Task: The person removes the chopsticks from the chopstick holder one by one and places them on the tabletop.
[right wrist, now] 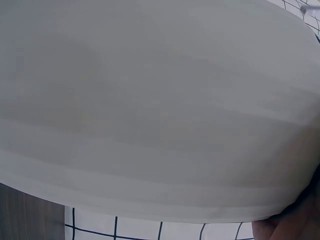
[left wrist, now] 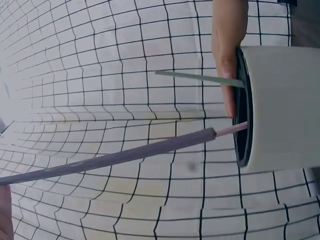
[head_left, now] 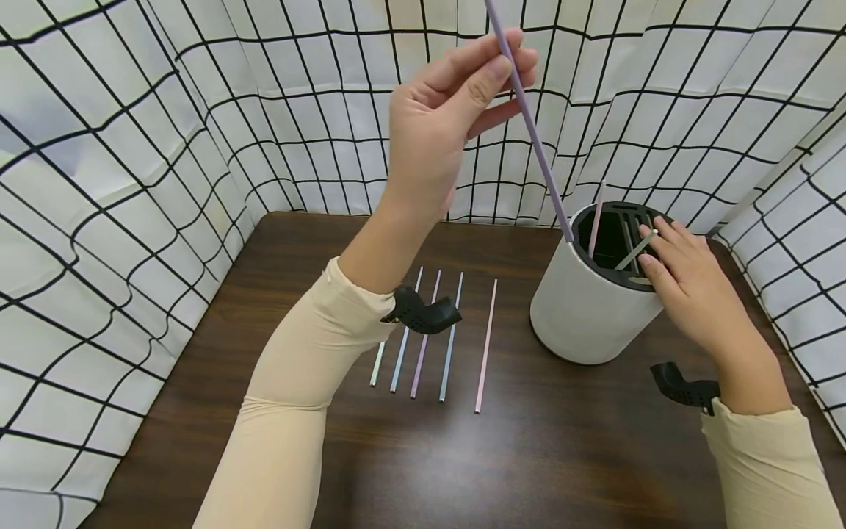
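Note:
My left hand [head_left: 439, 121] pinches a purple chopstick [head_left: 532, 125] near its upper part, between thumb and fingers. The chopstick slants down to the right, and in the left wrist view its thicker lower end stops short of the holder's mouth. The white round holder [head_left: 588, 316] has a black slotted top. A pink chopstick [head_left: 597, 220] and a pale green chopstick [head_left: 636, 250] stand tilted inside it. My right hand [head_left: 694, 286] rests on the right side of the black top, fingers extended over the slots. The right wrist view is mostly filled by the holder's wall [right wrist: 150, 110].
On the dark wooden table [head_left: 562, 448], several chopsticks lie in a row left of the holder: a pink one [head_left: 487, 345], a blue one [head_left: 450, 349], a purple one [head_left: 421, 356] and others. White, black-gridded cloth walls [head_left: 317, 117] enclose the back and sides.

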`<state>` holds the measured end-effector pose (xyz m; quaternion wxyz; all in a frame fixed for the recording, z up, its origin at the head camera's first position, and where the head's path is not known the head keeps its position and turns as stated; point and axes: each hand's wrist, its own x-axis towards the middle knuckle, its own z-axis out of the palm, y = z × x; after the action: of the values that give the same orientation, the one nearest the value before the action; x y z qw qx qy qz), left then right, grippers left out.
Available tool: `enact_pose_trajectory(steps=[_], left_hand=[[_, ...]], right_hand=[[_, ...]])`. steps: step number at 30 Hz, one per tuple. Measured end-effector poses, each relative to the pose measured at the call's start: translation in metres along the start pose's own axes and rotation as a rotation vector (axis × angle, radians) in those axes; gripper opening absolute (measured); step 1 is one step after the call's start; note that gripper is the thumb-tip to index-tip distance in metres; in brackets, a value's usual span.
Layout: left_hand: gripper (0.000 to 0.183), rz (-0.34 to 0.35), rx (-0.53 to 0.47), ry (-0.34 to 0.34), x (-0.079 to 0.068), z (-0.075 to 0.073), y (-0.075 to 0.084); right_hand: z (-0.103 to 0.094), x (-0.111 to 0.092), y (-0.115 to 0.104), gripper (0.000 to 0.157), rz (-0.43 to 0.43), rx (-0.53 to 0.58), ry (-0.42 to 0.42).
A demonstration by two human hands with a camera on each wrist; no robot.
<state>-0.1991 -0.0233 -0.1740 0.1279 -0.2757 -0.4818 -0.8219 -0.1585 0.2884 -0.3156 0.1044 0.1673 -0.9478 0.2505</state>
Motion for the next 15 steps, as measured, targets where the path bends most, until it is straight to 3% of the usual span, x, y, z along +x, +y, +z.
enact_pose_trajectory(steps=[7, 15], left_hand=[[0.025, -0.061, -0.003, 0.077, -0.010, -0.028, 0.011], [0.015, -0.234, 0.084, 0.167, -0.021, -0.084, -0.005]], right_hand=[[0.000, -0.001, 0.000, 0.052, 0.010, -0.003, -0.001], [0.001, -0.001, -0.001, 0.053, 0.011, -0.003, 0.005]])
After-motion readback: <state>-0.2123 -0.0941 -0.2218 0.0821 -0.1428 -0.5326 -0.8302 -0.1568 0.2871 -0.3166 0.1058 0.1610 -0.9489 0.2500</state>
